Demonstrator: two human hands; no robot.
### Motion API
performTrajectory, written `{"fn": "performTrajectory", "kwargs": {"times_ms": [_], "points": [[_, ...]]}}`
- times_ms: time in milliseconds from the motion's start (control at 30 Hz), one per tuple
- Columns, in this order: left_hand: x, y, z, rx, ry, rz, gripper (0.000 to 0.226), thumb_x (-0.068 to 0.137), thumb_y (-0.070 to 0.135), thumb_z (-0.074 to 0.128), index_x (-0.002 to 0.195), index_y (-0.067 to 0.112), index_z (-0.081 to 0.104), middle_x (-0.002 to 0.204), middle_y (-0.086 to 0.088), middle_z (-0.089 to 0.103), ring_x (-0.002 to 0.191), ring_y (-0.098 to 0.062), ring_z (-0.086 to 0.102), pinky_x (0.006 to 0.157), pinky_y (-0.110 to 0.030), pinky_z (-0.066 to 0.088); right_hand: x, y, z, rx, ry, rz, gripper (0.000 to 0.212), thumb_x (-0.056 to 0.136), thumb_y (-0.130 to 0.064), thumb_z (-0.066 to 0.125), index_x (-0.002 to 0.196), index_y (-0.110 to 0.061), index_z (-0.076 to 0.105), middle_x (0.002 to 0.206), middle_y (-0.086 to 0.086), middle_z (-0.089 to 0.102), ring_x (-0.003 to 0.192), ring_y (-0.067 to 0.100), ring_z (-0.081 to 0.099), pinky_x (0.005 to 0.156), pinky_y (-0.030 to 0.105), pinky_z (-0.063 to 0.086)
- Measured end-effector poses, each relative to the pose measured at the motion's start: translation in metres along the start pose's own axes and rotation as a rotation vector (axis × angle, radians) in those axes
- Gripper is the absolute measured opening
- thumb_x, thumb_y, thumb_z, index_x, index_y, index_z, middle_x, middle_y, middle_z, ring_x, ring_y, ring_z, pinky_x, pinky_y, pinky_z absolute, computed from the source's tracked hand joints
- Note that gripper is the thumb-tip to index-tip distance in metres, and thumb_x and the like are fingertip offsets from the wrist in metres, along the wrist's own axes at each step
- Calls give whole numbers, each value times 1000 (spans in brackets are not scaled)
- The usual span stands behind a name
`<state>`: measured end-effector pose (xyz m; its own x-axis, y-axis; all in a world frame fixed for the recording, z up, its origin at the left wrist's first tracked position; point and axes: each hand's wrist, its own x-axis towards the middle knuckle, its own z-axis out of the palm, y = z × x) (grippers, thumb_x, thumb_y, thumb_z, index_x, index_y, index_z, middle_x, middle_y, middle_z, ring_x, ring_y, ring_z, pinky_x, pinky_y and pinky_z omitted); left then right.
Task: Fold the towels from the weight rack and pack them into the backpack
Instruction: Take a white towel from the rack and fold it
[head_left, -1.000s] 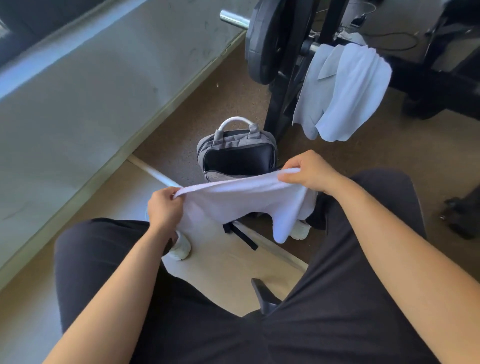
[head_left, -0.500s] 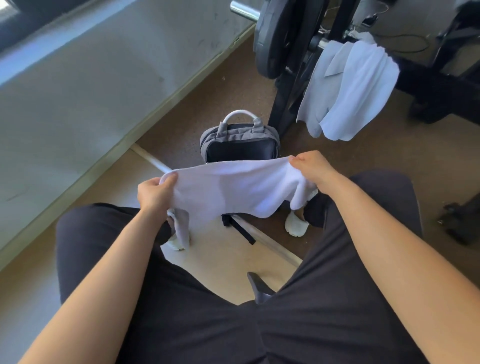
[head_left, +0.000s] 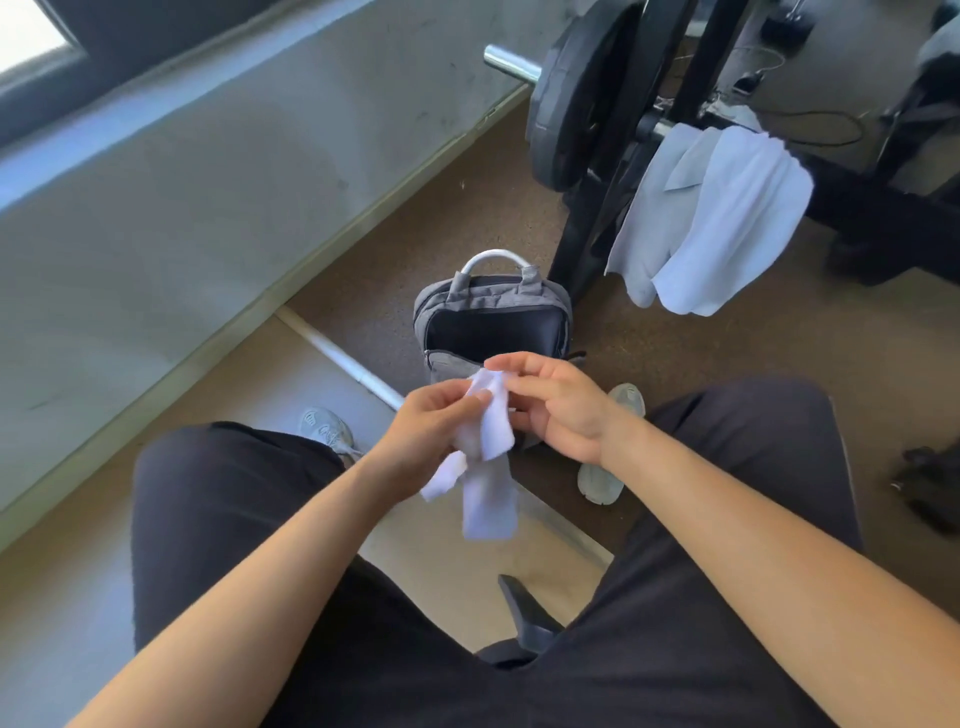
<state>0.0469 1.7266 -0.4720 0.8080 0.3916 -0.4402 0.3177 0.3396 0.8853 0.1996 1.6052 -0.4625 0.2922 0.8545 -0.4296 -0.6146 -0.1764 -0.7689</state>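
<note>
The black steel weight rack (head_left: 582, 104) is carrying two pale towels (head_left: 717, 218) draped over its bar. Beside it, the grey fabric backpack (head_left: 493, 317) is standing unzipped on the floor. In front of the backpack a small white towel (head_left: 488, 467) is hanging bunched, with the left hand (head_left: 431, 431) gripping it and the right hand (head_left: 556, 405) pinching its top corner.

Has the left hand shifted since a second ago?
Yes. The left hand has moved right, from beyond the left side of the grey fabric backpack to in front of it, meeting the right hand on the white towel.
</note>
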Motion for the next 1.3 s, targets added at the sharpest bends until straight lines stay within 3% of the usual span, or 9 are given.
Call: {"fn": "performTrajectory", "kwargs": {"times_ms": [133, 233, 300, 433, 633, 800, 967, 1133, 1300], "points": [[4, 2, -12, -80, -100, 22, 37, 89, 7, 64, 125, 9, 71, 119, -26, 70, 102, -32, 68, 89, -41, 53, -3, -1, 0, -258, -31, -149, 43, 91, 17, 54, 124, -8, 63, 116, 10, 69, 109, 22, 68, 89, 32, 58], [7, -3, -17, -112, -130, 35, 42, 90, 5, 65, 131, 6, 67, 129, -30, 65, 111, -44, 64, 96, -51, 48, -6, 7, 9, -606, -2, -340, 31, 88, 8, 70, 114, -9, 70, 116, 8, 67, 110, 15, 68, 92, 26, 56], [8, -2, -18, -156, -133, 44, 41, 93, 2, 64, 134, 3, 65, 133, -33, 63, 116, -44, 64, 98, -47, 52, -6, 11, 14, -761, 35, -462, 24, 86, 4, 73, 107, -10, 74, 113, 6, 64, 108, 12, 67, 89, 20, 55], [9, 4, -21, -269, -99, 9, 40, 89, -8, 66, 129, 0, 68, 124, -24, 70, 106, -29, 71, 85, -28, 57, -4, 6, 8, -848, 109, -565, 15, 86, -13, 78, 101, -11, 77, 103, 2, 66, 102, 12, 67, 84, 21, 57], [10, 8, -24, -292, -45, 12, 39, 76, -9, 76, 111, 8, 76, 105, -16, 77, 95, -25, 75, 78, -26, 58, -3, 4, 6, -1133, 212, -645, 17, 86, -32, 77, 96, -18, 77, 106, -9, 60, 105, 6, 55, 85, 17, 53], [11, 8, -27, -333, 3, 58, 42, 71, -7, 76, 110, 10, 74, 94, -10, 76, 83, -22, 74, 73, -27, 58, -12, -5, 9, -1001, 25, -462, 10, 95, -22, 68, 98, -14, 73, 88, -7, 70, 88, 2, 64, 76, 13, 49], [9, 7, -26, -280, -62, 76, 40, 72, -6, 76, 106, 15, 74, 91, -2, 73, 80, -18, 72, 74, -28, 57, -11, -2, 13, -1078, -28, -515, 12, 92, -24, 72, 95, -13, 75, 87, -7, 70, 88, 7, 66, 77, 18, 51], [7, 8, -24, -255, -93, 114, 42, 79, -16, 73, 110, 12, 71, 93, -6, 67, 76, -18, 70, 71, -26, 58, -5, 3, 12, -1163, -6, -600, 15, 88, -30, 76, 90, -16, 71, 92, -5, 56, 85, 7, 58, 73, 17, 44], [7, 10, -26, -211, -154, 187, 46, 81, -14, 73, 119, 10, 65, 106, -10, 63, 80, -21, 71, 75, -28, 58, -8, 2, 16, -1048, -27, -455, 27, 91, -32, 73, 114, -26, 60, 105, 2, 63, 58, 6, 44, 58, 18, 38]]}}
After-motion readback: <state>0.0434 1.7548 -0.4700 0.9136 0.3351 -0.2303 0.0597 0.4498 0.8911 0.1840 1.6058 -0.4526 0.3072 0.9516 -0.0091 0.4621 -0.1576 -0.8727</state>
